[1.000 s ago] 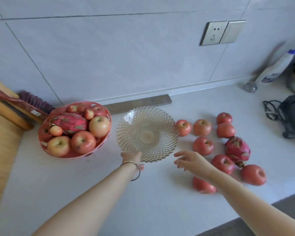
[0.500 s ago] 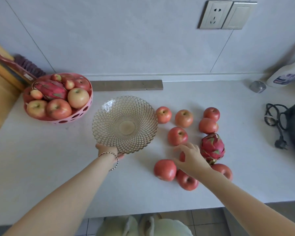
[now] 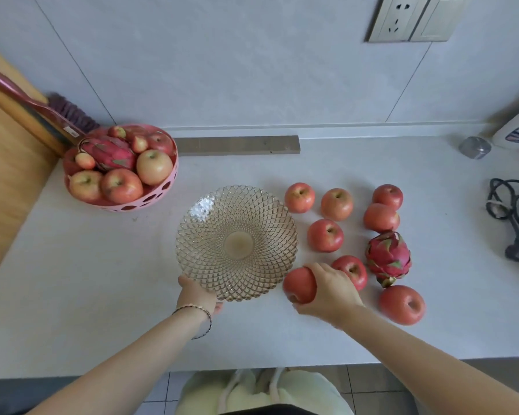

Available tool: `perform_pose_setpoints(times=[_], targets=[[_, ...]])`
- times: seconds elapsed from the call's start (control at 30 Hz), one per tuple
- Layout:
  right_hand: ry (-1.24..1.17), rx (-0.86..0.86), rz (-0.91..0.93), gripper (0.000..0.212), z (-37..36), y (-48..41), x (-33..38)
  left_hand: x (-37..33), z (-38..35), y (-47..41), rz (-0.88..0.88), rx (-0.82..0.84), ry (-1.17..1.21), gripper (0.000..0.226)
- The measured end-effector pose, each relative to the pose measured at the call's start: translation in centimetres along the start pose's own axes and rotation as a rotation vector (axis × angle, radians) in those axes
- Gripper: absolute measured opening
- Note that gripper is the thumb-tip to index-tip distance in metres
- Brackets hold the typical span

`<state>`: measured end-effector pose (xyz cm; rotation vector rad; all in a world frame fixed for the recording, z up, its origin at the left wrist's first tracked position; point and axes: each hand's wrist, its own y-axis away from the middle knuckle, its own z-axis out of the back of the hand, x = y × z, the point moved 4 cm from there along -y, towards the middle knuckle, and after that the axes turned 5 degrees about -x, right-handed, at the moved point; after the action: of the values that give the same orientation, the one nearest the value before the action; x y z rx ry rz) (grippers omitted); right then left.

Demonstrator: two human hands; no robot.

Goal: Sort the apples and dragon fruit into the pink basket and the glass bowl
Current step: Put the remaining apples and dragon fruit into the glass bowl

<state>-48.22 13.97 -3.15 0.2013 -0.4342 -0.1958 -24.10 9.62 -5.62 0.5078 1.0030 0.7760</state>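
Right hand [image 3: 330, 292] grips apple [image 3: 298, 284] beside glass bowl [image 3: 237, 205]; left hand [image 3: 197, 295] holds bowl's near rim; dragon fruit [image 3: 388, 256], loose apples [image 3: 349, 271] adjacent.

The glass bowl [image 3: 210, 223] is tinted pale amber and is patterned with a fine diamond lattice, while the pink basket [image 3: 174, 175] is pierced by a row of round holes. The loose apples [image 3: 325, 239] are coloured red with yellowish flushes, the dragon fruit [image 3: 388, 256] is marked magenta with green-tipped scales, and the surface [image 3: 102, 280] is seen as off-white.
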Motion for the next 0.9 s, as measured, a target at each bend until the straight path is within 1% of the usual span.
perform_pose_setpoints(times=[0.03, 0.07, 0.1, 0.13, 0.17, 0.2, 0.23, 0.27, 0.3, 0.37, 0.43, 0.47, 0.5, 0.57, 0.6, 0.67, 0.77, 0.9], targets=[[-0.075, -0.041, -0.025, 0.063, 0.9, 0.1, 0.2, -0.3, 0.1, 0.5, -0.087, -0.046, -0.214, 0.079], [-0.158, -0.066, -0.059, 0.062, 1.9, 0.2, 0.5, -0.9, 0.1, 1.1, -0.221, -0.079, -0.422, 0.089], [-0.242, -0.064, -0.101, 0.06, 2.7, 0.3, 0.9, -1.8, -0.1, 1.8, -0.394, -0.093, -0.539, 0.096], [-0.319, -0.045, -0.137, 0.058, 3.4, 0.3, 1.3, -2.7, -0.5, 2.7, -0.585, -0.062, -0.568, 0.102], [-0.391, -0.026, -0.172, 0.053, 3.9, 0.2, 1.7, -3.8, -1.1, 3.6, -0.776, 0.029, -0.545, 0.105], [-0.465, -0.013, -0.204, 0.048, 4.2, 0.1, 2.2, -4.7, -1.8, 4.6, -0.937, 0.15, -0.503, 0.108], [-0.547, 0.002, -0.236, 0.043, 4.2, -0.1, 2.6, -5.4, -2.4, 5.6, -1.051, 0.27, -0.459, 0.11], [-0.624, 0.021, -0.263, 0.041, 4.2, -0.1, 3.2, -5.9, -2.9, 6.4, -1.13, 0.358, -0.431, 0.109], [-0.683, 0.048, -0.276, 0.04, 4.0, -0.3, 3.8, -6.4, -3.3, 6.8, -1.192, 0.398, -0.415, 0.106], [-0.733, 0.128, -0.232, 0.04, 3.6, -0.4, 5.3, -7.1, -3.7, 7.3, -1.268, 0.384, -0.359, 0.099], [-0.648, 0.205, -0.147, 0.043, 3.5, -0.8, 6.0, -7.6, -3.7, 6.9, -1.285, 0.31, -0.301, 0.085], [-0.576, 0.211, -0.123, 0.044, 3.6, -1.0, 5.7, -7.7, -3.6, 6.4, -1.269, 0.275, -0.282, 0.081], [-0.492, 0.175, -0.137, 0.046, 3.9, -1.3, 4.8, -7.7, -3.4, 5.8, -1.224, 0.254, -0.282, 0.08], [-0.263, 0.027, -0.251, 0.05, 4.8, -1.9, 2.0, -7.7, -3.1, 3.8, -1.07, 0.218, -0.328, 0.083], [-0.13, -0.012, -0.32, 0.053, 5.1, -2.0, 0.4, -7.7, -3.0, 2.6, -1.005, 0.185, -0.359, 0.085], [0.065, 0.045, -0.443, 0.058, 4.6, -2.1, -2.3, -8.2, -2.8, 0.6, -0.918, 0.119, -0.424, 0.086], [0.148, 0.156, -0.518, 0.061, 2.8, -2.2, -4.2, -9.1, -3.6, -2.2, -0.84, 0.069, -0.507, 0.086], [0.096, 0.187, -0.558, 0.076, 1.3, -2.1, -5.2, -9.3, -4.8, -5.0, -0.81, 0.016, -0.614, 0.083]])
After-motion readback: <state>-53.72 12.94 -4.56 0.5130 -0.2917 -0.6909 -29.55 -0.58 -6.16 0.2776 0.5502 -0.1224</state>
